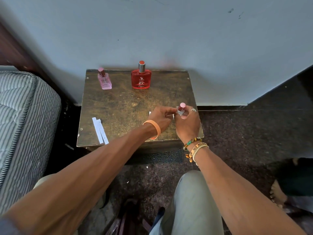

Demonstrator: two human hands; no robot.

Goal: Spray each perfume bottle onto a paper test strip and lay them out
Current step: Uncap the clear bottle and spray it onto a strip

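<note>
The right hand [188, 126] grips a small pink-capped bottle [181, 110] over the brown table [122, 106], near its right edge. The left hand [159, 117] pinches a paper strip [173, 116] beside it. A blue-grey wall [169, 31] stands behind.

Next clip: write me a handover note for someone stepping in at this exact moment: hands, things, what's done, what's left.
Right hand grips a small pink-capped bottle upright over the front right of the table.
Left hand pinches a paper strip right beside that bottle.
Pink bottle and red bottle stand at the back.
Two strips lie side by side at front left; probably done, though spray does not show.
Left: spray the held strip and lay it by the others.
</note>
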